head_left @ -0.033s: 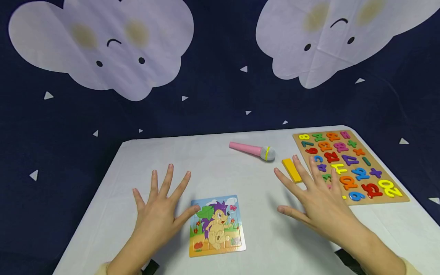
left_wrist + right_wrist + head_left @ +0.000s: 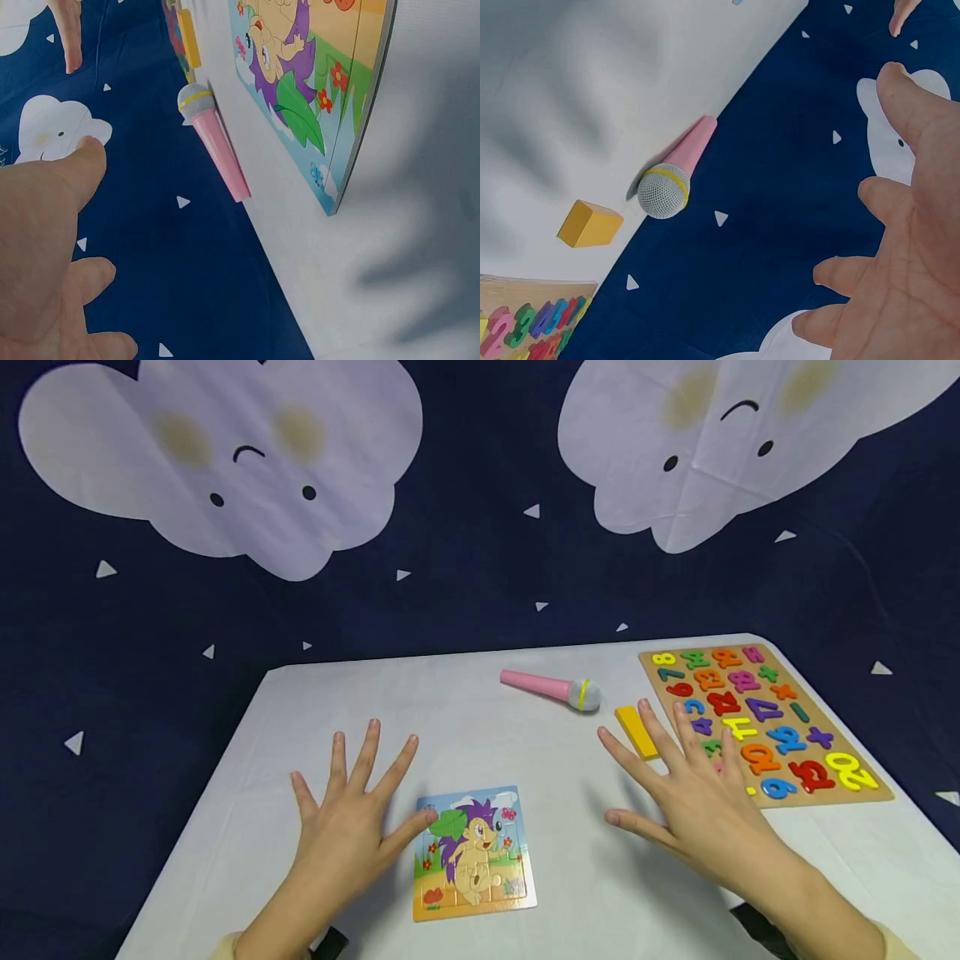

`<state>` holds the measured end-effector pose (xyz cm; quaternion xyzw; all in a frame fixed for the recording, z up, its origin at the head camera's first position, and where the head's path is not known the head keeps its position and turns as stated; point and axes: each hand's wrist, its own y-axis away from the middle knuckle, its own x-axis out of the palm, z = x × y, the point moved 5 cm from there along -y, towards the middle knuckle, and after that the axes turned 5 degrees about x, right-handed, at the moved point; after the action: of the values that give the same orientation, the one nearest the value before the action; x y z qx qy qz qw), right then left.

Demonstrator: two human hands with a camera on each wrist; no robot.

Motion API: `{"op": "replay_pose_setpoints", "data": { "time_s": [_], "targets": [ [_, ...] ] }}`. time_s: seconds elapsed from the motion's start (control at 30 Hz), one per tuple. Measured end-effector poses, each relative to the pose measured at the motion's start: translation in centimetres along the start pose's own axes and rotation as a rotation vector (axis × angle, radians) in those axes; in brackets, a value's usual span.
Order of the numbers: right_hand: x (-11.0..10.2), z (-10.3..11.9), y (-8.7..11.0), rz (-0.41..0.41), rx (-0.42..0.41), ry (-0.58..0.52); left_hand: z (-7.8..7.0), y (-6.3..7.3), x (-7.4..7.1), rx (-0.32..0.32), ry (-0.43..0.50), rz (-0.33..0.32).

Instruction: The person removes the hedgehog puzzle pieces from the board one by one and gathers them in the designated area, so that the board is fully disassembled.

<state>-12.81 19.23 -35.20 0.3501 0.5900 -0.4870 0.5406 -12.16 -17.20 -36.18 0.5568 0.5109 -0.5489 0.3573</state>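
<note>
My left hand [image 2: 341,831] hovers over the table with its fingers spread, holding nothing. Just right of its thumb lies a hedgehog jigsaw puzzle [image 2: 474,860], its pieces seated in a square frame. Fingers apart, my right hand [image 2: 697,802] is also raised and bare. A yellow block [image 2: 636,732] lies beyond its index finger. Behind that hand is a wooden number board [image 2: 817,727] with colourful digits and signs, partly covered by the fingers. A pink toy microphone [image 2: 547,687] with a grey head rests farther back; the right wrist view shows the microphone [image 2: 667,184] near the yellow block [image 2: 590,223].
A white-covered table [image 2: 360,693] carries all these things. Behind it hangs a dark blue cloth [image 2: 480,568] printed with smiling clouds and small white triangles. The number board reaches close to the table's right edge.
</note>
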Motion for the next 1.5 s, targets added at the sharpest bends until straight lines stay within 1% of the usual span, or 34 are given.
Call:
{"op": "replay_pose_setpoints", "data": {
  "time_s": [0.27,0.47,0.53,0.7,0.83,0.9,0.97,1.07,1.27,1.37,1.47,1.5],
  "targets": [
    [-0.1,-0.1,0.0,-0.007,-0.004,-0.009,0.1,0.0,0.1,0.016,0.006,-0.004],
    [0.0,0.0,0.1,-0.034,-0.039,-0.008,0.0,0.1,0.0,0.050,0.012,-0.024],
    [0.0,0.2,0.0,-0.031,-0.044,-0.013,-0.1,0.1,0.1,0.062,0.011,-0.028],
    [0.1,0.6,-0.4,0.000,-0.039,-0.055,-0.4,0.0,0.3,0.114,0.017,-0.048],
    [0.3,1.2,-0.9,-0.016,-0.064,-0.113,-0.7,0.1,0.6,0.173,0.041,-0.069],
    [0.5,1.5,-1.3,-0.025,-0.079,-0.139,-0.8,0.2,0.9,0.199,0.060,-0.062],
    [0.8,2.0,-1.8,-0.034,-0.102,-0.157,-1.0,0.2,1.4,0.223,0.078,-0.040],
    [1.5,2.8,-2.3,-0.035,-0.139,-0.173,-1.3,0.3,2.2,0.257,0.106,0.015],
    [3.4,4.6,-3.5,0.011,-0.206,-0.206,-1.8,0.6,3.7,0.327,0.186,0.133],
    [4.4,5.6,-4.1,0.041,-0.242,-0.221,-1.9,1.0,4.5,0.390,0.218,0.213],
    [5.4,6.5,-4.5,0.087,-0.262,-0.240,-2.1,1.5,5.3,0.473,0.241,0.273],
    [5.7,6.8,-4.6,0.105,-0.265,-0.248,-2.1,1.6,5.5,0.496,0.243,0.285]
  ]
}}
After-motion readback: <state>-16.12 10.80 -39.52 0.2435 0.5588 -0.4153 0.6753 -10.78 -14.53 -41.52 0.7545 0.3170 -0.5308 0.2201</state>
